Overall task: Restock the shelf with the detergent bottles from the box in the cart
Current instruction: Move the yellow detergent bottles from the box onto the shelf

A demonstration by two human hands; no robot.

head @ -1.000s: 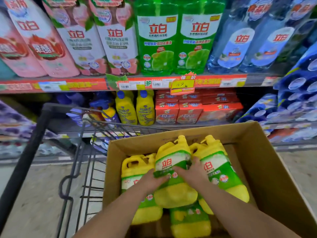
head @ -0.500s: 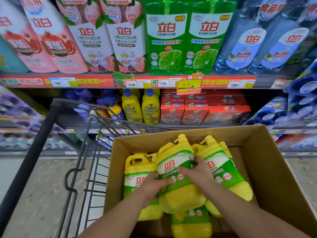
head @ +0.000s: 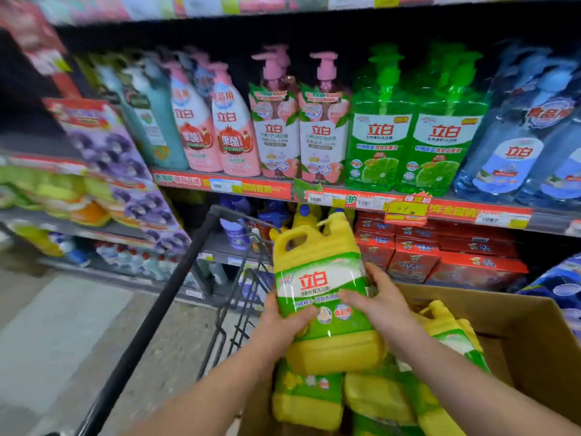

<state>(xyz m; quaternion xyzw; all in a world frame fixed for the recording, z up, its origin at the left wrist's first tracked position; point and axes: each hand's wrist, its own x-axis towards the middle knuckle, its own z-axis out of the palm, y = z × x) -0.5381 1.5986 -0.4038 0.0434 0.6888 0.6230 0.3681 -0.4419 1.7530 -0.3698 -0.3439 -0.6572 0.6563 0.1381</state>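
The shelf [head: 220, 184] fills the view, its upper tier packed with pump bottles. On the lower tier [head: 226, 250], past the cart [head: 176, 278], we see a few yellow blue-capped bottles [head: 303, 215]. We take that tier for the likely slot, though blur keeps us from being sure they are the same product.

The box [head: 518, 325] sits in the cart at lower right with its flaps open. At least three bottles [head: 308, 401] lie in it, packed close, and more may be hidden under our arms.

We judge the job to be at the carry stage for one bottle [head: 317, 272]. It is out of the box, in the air above the box's near left corner, in front of the lower tier and touching no shelf. Setting it down is left, and so is everything in the box. How many were shelved already, we cannot tell.

Our left hand [head: 283, 322] grips its lower left side, thumb [head: 301, 314] curled onto the label. Our right hand [head: 380, 297] clasps the right side, fingers [head: 349, 295] wrapped onto the front.

Its long axis runs base to cap and stands close to upright. The cap [head: 338, 215] is at the top, leaning a little toward the shelf. The base is low and near us, the label faces us, and the handle [head: 292, 240] is at upper left.
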